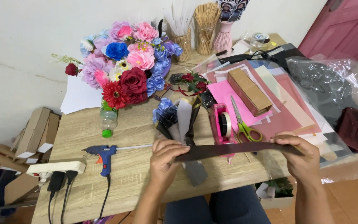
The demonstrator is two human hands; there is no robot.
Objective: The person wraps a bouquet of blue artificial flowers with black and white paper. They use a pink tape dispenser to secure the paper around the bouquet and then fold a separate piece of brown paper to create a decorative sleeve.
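Observation:
A long dark brown paper strip (pixel 237 149) is stretched level between my two hands above the wooden table's front edge (pixel 125 182). My left hand (pixel 165 159) pinches its left end. My right hand (pixel 297 155) grips its right end. Just behind the strip stand a pink tape dispenser (pixel 221 124) and green-handled scissors (pixel 245 126). A small wrapped bouquet with blue flowers (pixel 175 116) lies under the strip's left part. My knees in dark trousers show below the table.
A big bouquet of paper flowers (pixel 125 70) lies at the back left. A blue glue gun (pixel 102 153) and a power strip (pixel 56 168) sit at the front left. Coloured paper sheets (pixel 278 108), a brown box (pixel 249 91), stick jars (pixel 206 29) and clear wrapping film (pixel 332 83) fill the right.

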